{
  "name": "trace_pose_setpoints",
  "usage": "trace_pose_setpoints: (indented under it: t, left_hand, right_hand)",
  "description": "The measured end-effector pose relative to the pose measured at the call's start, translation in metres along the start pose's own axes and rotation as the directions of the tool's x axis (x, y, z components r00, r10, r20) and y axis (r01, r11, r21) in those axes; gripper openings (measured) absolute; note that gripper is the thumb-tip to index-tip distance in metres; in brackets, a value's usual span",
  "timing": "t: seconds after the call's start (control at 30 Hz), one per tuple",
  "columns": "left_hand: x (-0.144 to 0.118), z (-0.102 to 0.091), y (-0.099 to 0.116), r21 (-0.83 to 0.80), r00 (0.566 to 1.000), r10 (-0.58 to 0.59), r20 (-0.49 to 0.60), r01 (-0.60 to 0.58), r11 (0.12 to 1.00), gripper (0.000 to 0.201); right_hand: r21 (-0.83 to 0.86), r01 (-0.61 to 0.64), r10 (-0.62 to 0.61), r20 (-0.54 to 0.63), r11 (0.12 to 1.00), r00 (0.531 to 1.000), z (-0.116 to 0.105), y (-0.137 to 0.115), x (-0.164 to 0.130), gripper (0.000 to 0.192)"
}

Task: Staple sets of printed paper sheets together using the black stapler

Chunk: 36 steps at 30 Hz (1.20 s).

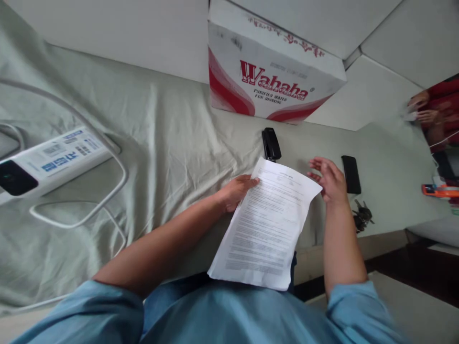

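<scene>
Grey-green cloth, creased, covers our table, with white panels behind it; against them stands a carton printed "Wahaha" in red with "purified water for drinking" beneath, plus red characters along its top edge that we cannot read. Our left hand grips the paper by its upper left edge, thumb on top; the sheets carry dense printed text too small to read, and they lie tilted over the table's near edge and our lap. Our right hand hovers just beside the paper's upper right corner, fingers spread and holding nothing. A black stapler lies just beyond the paper's top corner, below the carton; a black phone lies just right of the right hand, with keys nearer the edge. Far left, a white power strip with blue labels and looping cables takes up that side; open cloth lies between it and our left arm. At far right, another person's hands and red sleeve show.
</scene>
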State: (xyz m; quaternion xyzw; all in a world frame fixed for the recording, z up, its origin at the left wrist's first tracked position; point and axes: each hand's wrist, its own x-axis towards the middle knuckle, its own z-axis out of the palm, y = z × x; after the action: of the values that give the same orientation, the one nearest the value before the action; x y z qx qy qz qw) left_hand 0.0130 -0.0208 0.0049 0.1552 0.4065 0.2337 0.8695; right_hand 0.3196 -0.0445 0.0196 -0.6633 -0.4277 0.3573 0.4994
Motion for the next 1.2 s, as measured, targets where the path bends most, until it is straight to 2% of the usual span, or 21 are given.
trace_pose_setpoints:
  t: [0.1,0.2,0.23,0.33,0.37,0.47,0.53,0.63,0.77,0.9,1.03,1.2]
  left_hand:
    - [-0.003,0.006,0.008,-0.052,0.992,-0.119,-0.032,0.117,0.992,0.020]
    - [-0.002,0.015,0.014,-0.082,0.968,-0.243,-0.057,0.238,0.968,0.026]
    - [-0.001,0.019,0.015,-0.083,0.962,-0.262,-0.080,0.256,0.963,0.027]
    - [0.004,0.028,0.014,-0.084,0.950,-0.265,-0.164,0.254,0.963,0.028]
    - [0.005,0.030,0.013,-0.089,0.950,-0.249,-0.187,0.236,0.968,0.027]
    - [0.007,0.035,0.005,-0.101,0.960,-0.167,-0.223,0.147,0.984,0.022]
    - [0.007,0.037,-0.002,-0.105,0.969,-0.111,-0.222,0.089,0.990,0.019]
    - [0.008,0.038,-0.008,-0.110,0.974,-0.056,-0.219,0.032,0.993,0.016]
    - [0.013,0.038,-0.008,-0.115,0.972,-0.059,-0.228,0.033,0.993,0.020]
    - [0.016,0.041,-0.003,-0.111,0.975,-0.062,-0.215,0.038,0.993,0.021]
    - [0.014,0.044,-0.004,-0.057,0.977,-0.047,-0.208,0.036,0.998,0.020]
    - [0.019,0.044,-0.005,-0.078,0.978,-0.034,-0.208,0.018,0.997,0.020]
  right_hand:
    - [-0.119,0.084,-0.061,0.186,0.989,0.981,0.025,-0.005,0.051,0.060]
    - [-0.230,0.216,-0.117,0.381,0.949,0.917,0.058,-0.018,0.095,0.071]
    - [-0.301,0.237,-0.091,0.429,0.924,0.899,0.068,-0.025,0.106,0.072]
    - [-0.583,0.203,0.162,0.512,0.787,0.843,0.094,-0.050,0.129,0.069]
    - [-0.639,0.227,0.208,0.531,0.735,0.822,0.101,-0.058,0.131,0.070]
    - [-0.706,0.376,0.177,0.576,0.599,0.798,0.118,-0.072,0.125,0.072]
    - [-0.727,0.413,0.149,0.571,0.548,0.808,0.128,-0.073,0.115,0.066]
    - [-0.783,0.370,0.137,0.493,0.500,0.859,0.138,-0.070,0.104,0.052]
    - [-0.834,0.308,0.118,0.400,0.457,0.909,0.142,-0.068,0.099,0.040]
    - [-0.839,0.305,0.105,0.389,0.450,0.915,0.142,-0.069,0.097,0.035]
    - [-0.841,0.302,0.132,0.396,0.448,0.909,0.141,-0.072,0.094,0.040]
    - [-0.845,0.284,0.147,0.385,0.453,0.911,0.142,-0.074,0.092,0.042]
